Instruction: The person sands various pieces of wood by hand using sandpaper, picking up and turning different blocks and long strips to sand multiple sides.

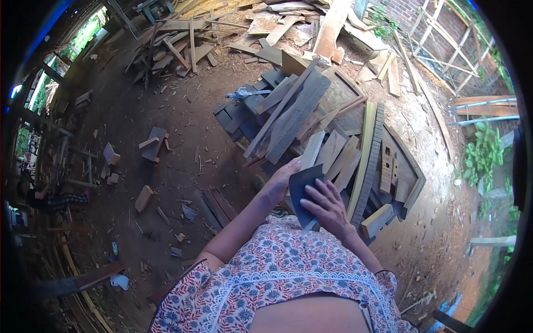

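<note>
My left hand (283,176) is wrapped round a pale wooden strip (312,150), which points away from me over the stacked boards. The strip's near end shows just below a dark sheet of sandpaper (300,188). With its fingers laid across that sheet, my right hand (326,206) holds it against the strip. The thumb of my right hand is hidden behind the sheet. Several short boards (333,149) lie just beyond both hands.
A workbench (397,141) bears stacked planks (297,119), a long ridged strip (371,161) and a wooden block with holes (387,166). Scrap wood (177,50) is heaped behind. Offcuts (144,198) litter the dirt floor. A person (53,197) is at far left.
</note>
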Tool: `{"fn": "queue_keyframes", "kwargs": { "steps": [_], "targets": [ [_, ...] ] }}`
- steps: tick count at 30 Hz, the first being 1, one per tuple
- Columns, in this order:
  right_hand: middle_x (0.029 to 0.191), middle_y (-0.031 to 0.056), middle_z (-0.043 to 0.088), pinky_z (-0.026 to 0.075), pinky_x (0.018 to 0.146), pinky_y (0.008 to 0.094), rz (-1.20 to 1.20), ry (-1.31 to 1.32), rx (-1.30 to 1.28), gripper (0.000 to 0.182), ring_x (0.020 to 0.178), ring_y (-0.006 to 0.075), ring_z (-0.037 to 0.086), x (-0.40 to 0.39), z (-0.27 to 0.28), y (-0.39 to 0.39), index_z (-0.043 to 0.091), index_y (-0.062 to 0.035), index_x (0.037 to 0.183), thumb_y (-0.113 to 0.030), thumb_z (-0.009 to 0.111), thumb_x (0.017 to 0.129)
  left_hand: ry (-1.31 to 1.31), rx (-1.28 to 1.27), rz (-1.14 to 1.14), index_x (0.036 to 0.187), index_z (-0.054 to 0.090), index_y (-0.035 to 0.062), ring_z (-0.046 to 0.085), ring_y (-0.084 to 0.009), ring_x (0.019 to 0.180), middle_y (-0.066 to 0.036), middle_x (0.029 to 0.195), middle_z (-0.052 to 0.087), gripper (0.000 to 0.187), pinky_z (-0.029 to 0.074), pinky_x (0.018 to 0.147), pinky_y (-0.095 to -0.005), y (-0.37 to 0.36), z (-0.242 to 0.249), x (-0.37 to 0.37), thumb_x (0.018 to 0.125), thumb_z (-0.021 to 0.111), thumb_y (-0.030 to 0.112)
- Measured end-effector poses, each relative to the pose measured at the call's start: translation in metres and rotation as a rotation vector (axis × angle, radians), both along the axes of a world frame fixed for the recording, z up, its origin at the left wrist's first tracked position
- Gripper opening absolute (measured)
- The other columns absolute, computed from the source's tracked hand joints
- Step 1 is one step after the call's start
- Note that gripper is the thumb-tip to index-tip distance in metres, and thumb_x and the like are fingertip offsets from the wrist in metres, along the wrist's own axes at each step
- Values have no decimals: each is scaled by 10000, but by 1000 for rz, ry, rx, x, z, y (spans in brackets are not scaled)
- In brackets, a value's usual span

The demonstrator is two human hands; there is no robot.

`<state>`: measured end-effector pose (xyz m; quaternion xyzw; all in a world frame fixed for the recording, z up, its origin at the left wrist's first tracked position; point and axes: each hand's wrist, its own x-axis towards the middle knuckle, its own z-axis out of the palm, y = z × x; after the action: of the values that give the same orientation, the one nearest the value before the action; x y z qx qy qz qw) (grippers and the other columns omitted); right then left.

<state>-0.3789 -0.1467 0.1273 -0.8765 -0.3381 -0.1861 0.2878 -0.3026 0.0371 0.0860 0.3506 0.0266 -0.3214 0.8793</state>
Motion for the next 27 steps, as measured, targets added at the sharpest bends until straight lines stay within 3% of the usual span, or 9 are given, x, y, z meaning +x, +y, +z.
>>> {"fn": "queue_keyframes", "kwargs": {
  "steps": [3, 7, 8, 9, 13, 17, 23, 25, 27],
  "targets": [
    [1282, 79, 530, 346, 1046, 445, 63, 13, -28, 425, 1236, 271, 458, 9, -17, -11, 622, -179, 1138, -46, 625, 735, 89, 98, -107, 1335, 367, 21, 546, -142, 1050, -89, 1234, 514, 428, 450, 926, -302, -8, -2, -8, 978, 406, 255],
    [1315, 133, 492, 367, 1030, 390, -508, 195, 259, 464, 1238, 301, 447, 34, -46, -52, 562, -109, 1212, 64, 501, 785, 50, 164, -260, 1343, 380, 14, 508, -124, 1091, -79, 1269, 489, 426, 434, 919, -272, -5, 13, -23, 979, 406, 233],
    [1315, 133, 492, 367, 1030, 390, -502, 188, 262, 464, 1238, 301, 447, 35, -48, -64, 562, -109, 1212, 64, 501, 785, 44, 221, -266, 1347, 379, 44, 579, -120, 938, -74, 1057, 598, 411, 492, 781, -238, -1, 13, -21, 973, 409, 211],
    [1320, 142, 485, 363, 1029, 380, -610, 189, 319, 494, 1237, 302, 448, 33, -51, -77, 538, -94, 1234, 90, 454, 784, 39, 224, -261, 1347, 379, 44, 579, -120, 938, -74, 1057, 598, 411, 492, 781, -238, 0, 11, -15, 973, 409, 211],
    [1324, 146, 480, 352, 1032, 366, -767, 236, 374, 546, 1234, 281, 455, 6, -67, -96, 471, -61, 1288, 131, 357, 790, -353, 732, 45, 1308, 444, 23, 550, -150, 1021, -108, 1160, 579, 411, 437, 891, -304, 14, -8, 46, 934, 475, 190],
    [1315, 135, 493, 336, 1041, 361, -742, 387, 420, 487, 1255, 266, 435, -20, -69, -90, 467, -65, 1291, 103, 377, 843, -802, 1278, 351, 1232, 512, 51, 578, -327, 1055, -186, 1146, 595, 363, 449, 900, -392, 29, -34, 150, 880, 496, 134],
    [1320, 113, 494, 320, 1053, 342, -817, 474, 508, 486, 1259, 245, 433, -47, -83, -91, 459, -80, 1309, 88, 384, 860, -718, 1474, 243, 1186, 546, 59, 558, -359, 1065, -212, 1122, 592, 360, 434, 919, -418, 34, -97, 242, 836, 545, 143],
    [1323, 108, 493, 318, 1052, 336, -870, 483, 527, 480, 1257, 237, 436, -57, -83, -91, 459, -86, 1311, 77, 384, 866, -968, 1506, 306, 1189, 539, 34, 591, -339, 1004, -199, 1059, 621, 360, 459, 871, -414, 32, -104, 243, 858, 535, 175],
    [1313, 112, 502, 338, 1032, 336, -956, 504, 522, 475, 1241, 242, 451, -70, -83, -95, 457, -84, 1312, 69, 382, 869, -1094, 1935, 566, 1160, 562, 32, 599, -355, 878, -192, 910, 627, 346, 467, 817, -428, 7, -78, 224, 844, 558, 173]
  ]
}}
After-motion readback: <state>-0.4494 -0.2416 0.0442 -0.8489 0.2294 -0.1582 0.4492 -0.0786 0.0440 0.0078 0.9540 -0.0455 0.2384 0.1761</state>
